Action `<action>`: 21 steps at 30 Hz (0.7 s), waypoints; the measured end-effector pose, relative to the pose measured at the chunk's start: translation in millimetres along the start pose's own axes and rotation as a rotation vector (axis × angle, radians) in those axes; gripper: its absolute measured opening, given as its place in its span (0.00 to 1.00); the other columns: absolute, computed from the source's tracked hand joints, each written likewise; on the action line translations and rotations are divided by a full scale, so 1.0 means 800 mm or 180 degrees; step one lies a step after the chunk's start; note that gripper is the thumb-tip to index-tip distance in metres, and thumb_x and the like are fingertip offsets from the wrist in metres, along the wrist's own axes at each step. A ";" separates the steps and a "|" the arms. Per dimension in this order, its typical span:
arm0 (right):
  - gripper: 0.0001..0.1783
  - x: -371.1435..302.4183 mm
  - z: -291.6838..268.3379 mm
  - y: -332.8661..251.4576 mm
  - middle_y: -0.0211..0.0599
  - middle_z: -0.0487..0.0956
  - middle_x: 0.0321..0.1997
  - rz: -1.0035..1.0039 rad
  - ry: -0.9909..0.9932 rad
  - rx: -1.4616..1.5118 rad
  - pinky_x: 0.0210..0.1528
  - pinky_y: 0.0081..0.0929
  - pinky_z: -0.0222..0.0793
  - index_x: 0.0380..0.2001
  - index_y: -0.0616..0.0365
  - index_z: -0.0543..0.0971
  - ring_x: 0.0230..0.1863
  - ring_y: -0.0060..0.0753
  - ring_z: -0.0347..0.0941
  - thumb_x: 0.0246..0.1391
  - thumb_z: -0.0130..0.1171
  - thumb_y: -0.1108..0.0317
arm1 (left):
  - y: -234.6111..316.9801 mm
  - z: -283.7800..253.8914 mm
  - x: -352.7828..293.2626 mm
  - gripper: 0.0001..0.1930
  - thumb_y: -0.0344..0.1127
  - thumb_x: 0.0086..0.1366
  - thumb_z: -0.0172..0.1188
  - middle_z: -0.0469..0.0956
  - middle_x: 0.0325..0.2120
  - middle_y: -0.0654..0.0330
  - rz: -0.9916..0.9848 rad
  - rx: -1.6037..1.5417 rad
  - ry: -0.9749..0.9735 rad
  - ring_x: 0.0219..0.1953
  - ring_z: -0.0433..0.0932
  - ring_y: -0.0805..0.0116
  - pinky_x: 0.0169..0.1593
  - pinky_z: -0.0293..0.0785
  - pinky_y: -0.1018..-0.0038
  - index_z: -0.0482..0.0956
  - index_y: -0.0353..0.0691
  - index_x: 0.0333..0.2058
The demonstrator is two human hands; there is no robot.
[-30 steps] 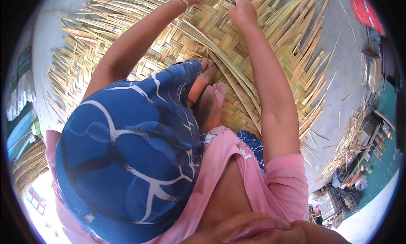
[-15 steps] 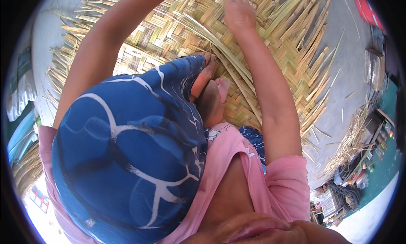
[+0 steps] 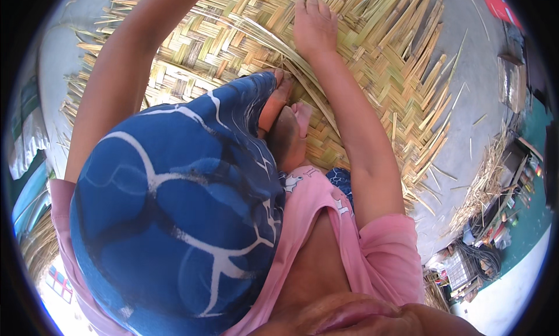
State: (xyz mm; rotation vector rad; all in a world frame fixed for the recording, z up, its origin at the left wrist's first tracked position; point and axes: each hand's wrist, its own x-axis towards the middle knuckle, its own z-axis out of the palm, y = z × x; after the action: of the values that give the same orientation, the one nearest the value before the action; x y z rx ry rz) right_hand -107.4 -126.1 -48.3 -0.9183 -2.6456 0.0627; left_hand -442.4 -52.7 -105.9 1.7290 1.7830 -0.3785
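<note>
A large mat of woven yellow-green plant strips (image 3: 378, 74) spreads beneath me, with loose strip ends fanning out at its edges. My right hand (image 3: 316, 26) rests on the weave near the top of the view, palm down, its fingers slightly apart and nothing visible in them. Beside it, a bundle of long loose strips (image 3: 273, 41) runs slantwise over the mat toward my right forearm. My left forearm reaches past the top edge, so the left hand is out of sight. One bare foot (image 3: 283, 83) presses on the mat below the strips.
My raised knee under blue patterned cloth (image 3: 174, 219) covers much of the lower left. On the grey floor at right lie scattered straw (image 3: 480, 185), a wooden block (image 3: 512, 83) and a coiled dark cable (image 3: 483, 257). A red object (image 3: 499, 4) sits at upper right.
My right hand has shifted slightly left, and its fingers look more spread. My left arm has moved up and left, taking the hand's last visible bit out of view.
</note>
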 end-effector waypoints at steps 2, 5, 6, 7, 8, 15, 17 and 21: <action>0.26 -0.020 -0.022 -0.001 0.41 0.69 0.70 0.0021 -0.0299 0.0133 0.69 0.50 0.59 0.62 0.52 0.74 0.71 0.46 0.63 0.62 0.54 0.61 | -0.012 0.013 0.005 0.26 0.62 0.61 0.67 0.87 0.42 0.55 0.0204 -0.0279 0.0172 0.45 0.84 0.57 0.51 0.79 0.61 0.89 0.46 0.43; 0.29 -0.035 -0.035 0.018 0.42 0.68 0.71 0.0331 -0.0304 0.0006 0.72 0.50 0.55 0.64 0.52 0.73 0.72 0.49 0.61 0.63 0.54 0.54 | -0.006 -0.001 0.006 0.24 0.58 0.63 0.65 0.87 0.41 0.53 0.0020 -0.0454 0.0230 0.45 0.84 0.54 0.51 0.79 0.60 0.88 0.43 0.44; 0.30 -0.041 -0.038 0.035 0.42 0.68 0.71 0.0521 -0.0246 -0.0148 0.72 0.50 0.55 0.65 0.52 0.72 0.72 0.49 0.61 0.64 0.54 0.51 | 0.014 -0.011 0.012 0.23 0.57 0.63 0.65 0.87 0.41 0.53 0.0065 -0.0338 0.0230 0.44 0.84 0.53 0.51 0.79 0.59 0.88 0.43 0.43; 0.30 -0.045 -0.037 0.049 0.42 0.68 0.71 0.0634 -0.0105 -0.0131 0.72 0.52 0.55 0.64 0.53 0.72 0.72 0.49 0.61 0.63 0.55 0.50 | 0.022 -0.017 0.011 0.23 0.56 0.63 0.64 0.87 0.41 0.52 0.0054 -0.0220 0.0231 0.44 0.84 0.52 0.50 0.79 0.59 0.88 0.43 0.43; 0.31 -0.047 -0.031 0.065 0.43 0.68 0.70 0.0747 0.0036 -0.0114 0.71 0.53 0.55 0.64 0.53 0.71 0.72 0.49 0.60 0.63 0.56 0.49 | 0.029 -0.022 0.010 0.22 0.55 0.64 0.64 0.87 0.41 0.51 0.0045 -0.0102 0.0231 0.44 0.84 0.52 0.50 0.79 0.59 0.88 0.42 0.43; 0.34 -0.060 -0.006 0.093 0.41 0.68 0.70 0.0791 0.0101 -0.0240 0.72 0.56 0.52 0.65 0.54 0.69 0.72 0.46 0.59 0.64 0.54 0.45 | 0.037 -0.044 -0.010 0.19 0.50 0.63 0.64 0.87 0.40 0.51 0.0029 -0.0129 0.0378 0.44 0.85 0.53 0.50 0.78 0.59 0.89 0.42 0.42; 0.33 -0.061 -0.004 0.089 0.41 0.68 0.70 0.0807 0.0135 -0.0246 0.73 0.56 0.52 0.65 0.54 0.69 0.72 0.46 0.59 0.64 0.54 0.45 | 0.035 -0.053 -0.022 0.17 0.49 0.63 0.65 0.88 0.40 0.52 -0.0014 -0.0406 0.0274 0.44 0.85 0.55 0.50 0.78 0.59 0.89 0.43 0.42; 0.34 -0.063 -0.001 0.089 0.41 0.68 0.71 0.0872 0.0174 -0.0269 0.73 0.56 0.51 0.66 0.54 0.69 0.73 0.46 0.58 0.65 0.53 0.45 | 0.049 -0.076 -0.039 0.16 0.48 0.62 0.67 0.88 0.42 0.54 0.0216 -0.0225 0.0111 0.46 0.85 0.57 0.51 0.78 0.59 0.90 0.45 0.42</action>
State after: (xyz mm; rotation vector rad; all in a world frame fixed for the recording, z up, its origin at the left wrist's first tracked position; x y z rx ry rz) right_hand -27.6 -100.4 -73.3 -1.2868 -2.4722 -0.0087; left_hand -419.7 -37.1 -32.3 1.7511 1.7361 -0.2551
